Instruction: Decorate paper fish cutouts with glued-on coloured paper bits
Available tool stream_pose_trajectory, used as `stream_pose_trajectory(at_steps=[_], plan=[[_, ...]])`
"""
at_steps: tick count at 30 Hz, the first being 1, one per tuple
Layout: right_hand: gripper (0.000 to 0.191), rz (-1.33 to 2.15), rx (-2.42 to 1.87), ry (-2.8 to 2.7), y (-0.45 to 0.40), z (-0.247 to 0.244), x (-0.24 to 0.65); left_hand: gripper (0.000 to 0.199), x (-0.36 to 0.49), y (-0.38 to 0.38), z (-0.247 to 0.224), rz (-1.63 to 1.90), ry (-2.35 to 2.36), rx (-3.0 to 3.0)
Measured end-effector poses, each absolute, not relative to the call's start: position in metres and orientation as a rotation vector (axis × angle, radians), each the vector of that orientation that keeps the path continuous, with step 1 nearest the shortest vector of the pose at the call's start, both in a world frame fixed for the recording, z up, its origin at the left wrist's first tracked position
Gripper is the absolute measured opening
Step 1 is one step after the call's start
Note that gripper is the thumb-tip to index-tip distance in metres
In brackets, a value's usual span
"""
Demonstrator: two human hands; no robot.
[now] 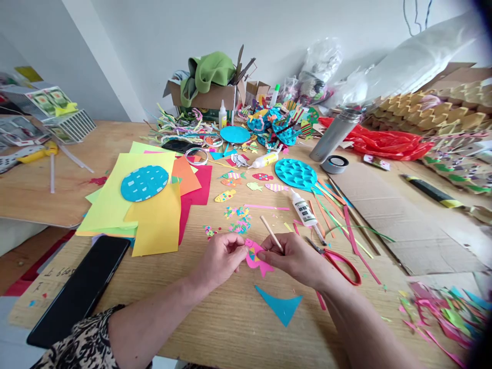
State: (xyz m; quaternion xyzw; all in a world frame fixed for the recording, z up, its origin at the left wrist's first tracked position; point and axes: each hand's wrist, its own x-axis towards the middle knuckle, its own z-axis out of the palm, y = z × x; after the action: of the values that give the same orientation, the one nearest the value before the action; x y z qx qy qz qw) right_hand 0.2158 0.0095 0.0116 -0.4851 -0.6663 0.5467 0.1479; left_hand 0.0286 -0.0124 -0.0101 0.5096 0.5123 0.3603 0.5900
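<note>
My left hand pinches the head end of a pink paper fish just above the table. Small yellow and blue paper triangles sit on the fish's body. A thin pale wooden stick slants up from my right hand, whose thumb rests against the fish's side. Just beyond the hands lie loose confetti triangles and paper dots. Close to my right wrist are red-handled scissors. Nearer to me lies a blue paper piece with a curved edge.
Finished paper fish lie farther back, beside a glue bottle and a blue scalloped piece. Coloured paper sheets and a black phone are left. A steel flask, cardboard and a utility knife are right.
</note>
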Motion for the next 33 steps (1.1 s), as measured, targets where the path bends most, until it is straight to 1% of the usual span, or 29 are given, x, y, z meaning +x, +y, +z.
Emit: stream_pose_trajectory(at_steps=[4,6,8,13,16,20,23,28,30,33], plan=[[0.041,1.453,-1.383,-1.8,0.014,0.013,0.224,0.024,0.028,-0.011,-0.013,0.835,1.25,1.183],[0.048,1.351,-1.431,-1.635,0.016,0.011,0.228,0.023,0.028,-0.011,-0.015,0.797,1.296,1.222],[0.05,1.288,-1.434,-1.445,0.018,0.01,0.231,0.025,0.027,-0.012,-0.018,0.761,1.334,1.345],[0.051,1.182,-1.356,-1.252,0.02,0.014,0.231,0.038,0.026,-0.017,-0.022,0.693,1.464,1.721],[0.054,1.081,-1.349,-1.244,0.02,0.015,0.23,0.046,0.025,-0.017,-0.02,0.686,1.546,1.86],[0.06,0.975,-1.472,-1.339,0.021,0.012,0.231,0.051,0.024,-0.016,-0.018,0.709,1.613,1.966],[0.057,0.971,-1.474,-1.507,0.027,0.014,0.228,0.049,0.024,-0.016,-0.019,0.767,1.585,2.012],[0.035,1.001,-1.368,-1.752,0.048,0.025,0.21,0.043,0.028,-0.022,-0.021,0.988,1.366,2.174],[0.035,0.988,-1.313,-1.775,0.058,0.028,0.201,0.039,0.03,-0.025,-0.022,1.062,1.22,2.27],[0.045,0.846,-1.286,-1.772,0.07,0.026,0.185,0.037,0.033,-0.029,-0.022,1.124,1.059,2.392]])
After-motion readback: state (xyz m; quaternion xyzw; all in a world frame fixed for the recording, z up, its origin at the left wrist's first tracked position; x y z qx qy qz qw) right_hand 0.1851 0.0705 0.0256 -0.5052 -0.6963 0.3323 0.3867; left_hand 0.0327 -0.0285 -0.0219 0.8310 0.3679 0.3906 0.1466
